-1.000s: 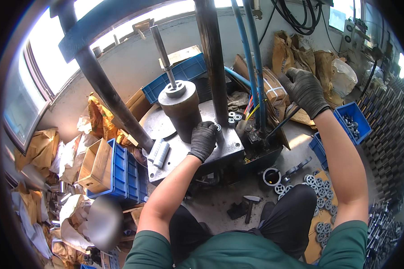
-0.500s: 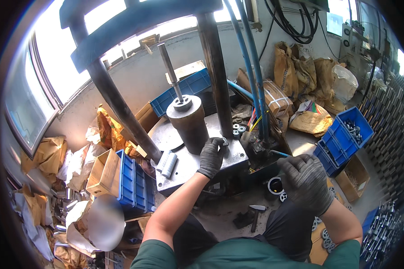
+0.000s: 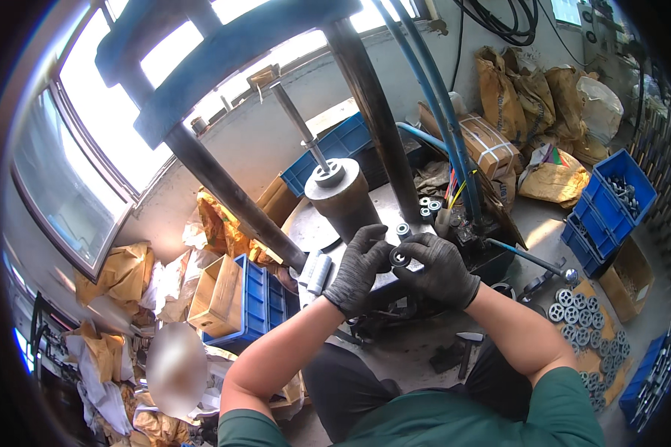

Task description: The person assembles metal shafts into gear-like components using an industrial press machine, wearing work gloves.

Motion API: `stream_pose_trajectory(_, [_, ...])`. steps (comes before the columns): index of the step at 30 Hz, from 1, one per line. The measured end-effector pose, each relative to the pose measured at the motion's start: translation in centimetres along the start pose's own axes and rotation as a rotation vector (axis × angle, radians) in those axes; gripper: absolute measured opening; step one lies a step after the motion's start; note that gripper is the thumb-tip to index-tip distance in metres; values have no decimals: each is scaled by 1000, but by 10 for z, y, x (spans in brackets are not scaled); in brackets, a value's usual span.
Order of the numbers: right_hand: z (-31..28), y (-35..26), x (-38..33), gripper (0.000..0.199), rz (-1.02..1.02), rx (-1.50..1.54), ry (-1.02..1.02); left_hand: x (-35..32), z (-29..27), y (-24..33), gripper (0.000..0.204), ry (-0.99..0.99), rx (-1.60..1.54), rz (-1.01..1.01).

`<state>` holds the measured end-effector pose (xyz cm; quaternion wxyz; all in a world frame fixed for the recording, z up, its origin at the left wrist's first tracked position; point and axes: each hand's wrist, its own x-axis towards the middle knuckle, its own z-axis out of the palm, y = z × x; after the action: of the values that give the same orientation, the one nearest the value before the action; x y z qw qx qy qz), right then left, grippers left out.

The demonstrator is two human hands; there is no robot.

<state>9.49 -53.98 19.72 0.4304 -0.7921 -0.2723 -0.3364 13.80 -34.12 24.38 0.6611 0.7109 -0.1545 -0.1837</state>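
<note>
Both my hands wear dark grey gloves and meet in front of the press. A small black ball bearing (image 3: pixel 399 258) with a metal ring sits between them. My right hand (image 3: pixel 441 270) is closed on it with thumb and fingertips. My left hand (image 3: pixel 359 270) has its fingers bent against the bearing's left side; part of that grip is hidden. Just beyond, another small ring-shaped bearing (image 3: pixel 403 230) stands on the metal press table (image 3: pixel 386 200). Behind my left hand rises a thick steel cylinder (image 3: pixel 341 197), with a slim rod (image 3: pixel 298 118) upright in its top.
Two silver tubes (image 3: pixel 319 273) lie on the table's left side; several bearings (image 3: pixel 429 207) sit at its right rear. Dark press columns (image 3: pixel 373 112) frame the cylinder. A blue crate (image 3: pixel 255 302) stands left, stacked blue bins (image 3: pixel 611 197) right. A hammer (image 3: pixel 466 352) and spoked wheels (image 3: pixel 577 313) lie below.
My right hand has come left from beside the table to meet my left hand, with a bearing now between them. My left hand has left the ring on the table. The view has shifted.
</note>
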Motion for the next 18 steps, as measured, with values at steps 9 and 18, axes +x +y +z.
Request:
stream_pose_trajectory(9, [13,42,-1,23,262,101,18,190,-148,89,39,994,243,583])
stream_pose_trajectory(18, [21,49,2,21,256,23,22,212,-124,70,48,605,-160,306])
